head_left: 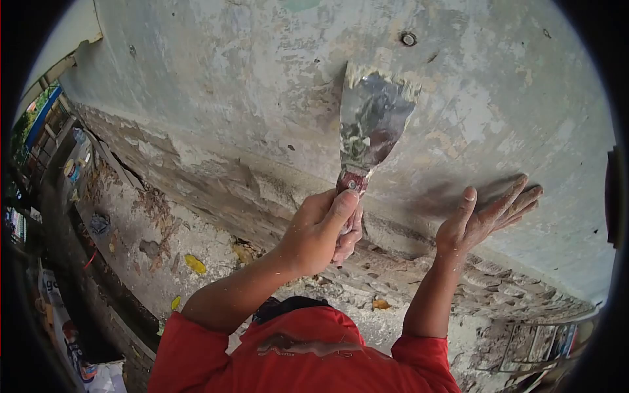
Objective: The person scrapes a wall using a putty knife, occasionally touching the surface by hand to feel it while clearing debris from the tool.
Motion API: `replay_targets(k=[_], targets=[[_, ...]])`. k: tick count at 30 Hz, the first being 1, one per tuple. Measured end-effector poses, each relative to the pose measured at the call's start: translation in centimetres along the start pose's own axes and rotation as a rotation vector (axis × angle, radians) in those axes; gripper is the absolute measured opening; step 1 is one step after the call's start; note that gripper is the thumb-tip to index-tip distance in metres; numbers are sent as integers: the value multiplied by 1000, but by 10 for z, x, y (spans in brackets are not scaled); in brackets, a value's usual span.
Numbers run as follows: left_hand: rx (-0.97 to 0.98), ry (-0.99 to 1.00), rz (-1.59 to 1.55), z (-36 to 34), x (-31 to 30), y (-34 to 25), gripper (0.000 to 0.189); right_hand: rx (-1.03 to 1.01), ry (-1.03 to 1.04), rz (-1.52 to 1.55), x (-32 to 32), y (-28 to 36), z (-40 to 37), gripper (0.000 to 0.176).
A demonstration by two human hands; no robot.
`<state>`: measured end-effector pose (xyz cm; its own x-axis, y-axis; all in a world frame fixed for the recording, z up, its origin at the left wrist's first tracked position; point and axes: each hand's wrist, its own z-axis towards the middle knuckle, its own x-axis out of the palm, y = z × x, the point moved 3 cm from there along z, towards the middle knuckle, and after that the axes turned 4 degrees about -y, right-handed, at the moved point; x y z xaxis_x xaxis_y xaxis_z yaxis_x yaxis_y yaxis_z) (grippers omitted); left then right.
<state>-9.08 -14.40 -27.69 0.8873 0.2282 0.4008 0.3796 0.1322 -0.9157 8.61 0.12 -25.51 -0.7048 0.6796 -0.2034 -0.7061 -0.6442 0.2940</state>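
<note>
My left hand (323,226) is wrapped round the dark red handle of a putty knife (377,118), thumb along its top. The wide metal blade points up the wall (249,72), its edge overlapping the worn surface in this view. Pale residue smears the blade, mostly near its edge. To the right, my right hand (488,213) is held up with thumb and fingers apart, holding nothing. Its fingertips are right at the wall, and a dark shadow lies beside them. Whitish dust coats its fingers.
Rough, crumbling masonry (216,177) runs along the wall's foot. Below lies dusty ground with rubble, dry leaves and a yellow leaf (195,264). A round metal fitting (409,39) sits in the wall. A metal rack (540,344) stands at lower right.
</note>
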Motion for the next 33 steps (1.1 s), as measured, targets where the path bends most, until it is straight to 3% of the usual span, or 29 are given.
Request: replay_targets(k=[3,6,9,10,12,13,15,17,18,21,22,23,25,26,28,31,33], targets=[[-142,16,-80,-25,-28,62,41,-52,-34,32,0,10,-7,78],[-201,56,-52,-27,-54,55,40,-118,69,12,-1,44,-39,66],[-189,112,-7,-18,-64,21,39,62,250,492,-2,104,-78,41],[-159,96,21,-15,-69,21,37,293,277,722,5,121,-98,38],[-159,39,114,-21,-73,20,34,630,508,893,12,151,-115,36],[-5,-17,315,-26,-84,38,34,1124,763,1096,8,166,-122,34],[892,-118,696,-11,-92,52,31,1099,678,1101,23,171,-146,35],[230,111,267,-22,-83,24,28,1277,775,1093,20,173,-132,37],[176,188,130,-16,-82,21,25,1187,711,1118,26,176,-124,37],[76,169,136,-16,-84,18,25,1125,707,999,27,180,-116,43],[199,154,177,-19,-91,28,27,1153,834,956,23,177,-131,42],[234,83,256,-25,-97,37,30,1179,834,923,22,181,-139,39],[755,-34,483,-11,-91,39,28,1023,663,1029,34,181,-142,39],[754,-49,494,-15,-93,40,28,1025,676,1042,33,176,-138,39],[14,157,73,-17,-77,9,27,1106,802,1229,29,180,-105,43],[-106,150,36,-15,-86,29,28,1169,906,1122,29,172,-107,43],[231,-62,201,-25,-81,39,26,1238,884,1154,29,170,-137,41]])
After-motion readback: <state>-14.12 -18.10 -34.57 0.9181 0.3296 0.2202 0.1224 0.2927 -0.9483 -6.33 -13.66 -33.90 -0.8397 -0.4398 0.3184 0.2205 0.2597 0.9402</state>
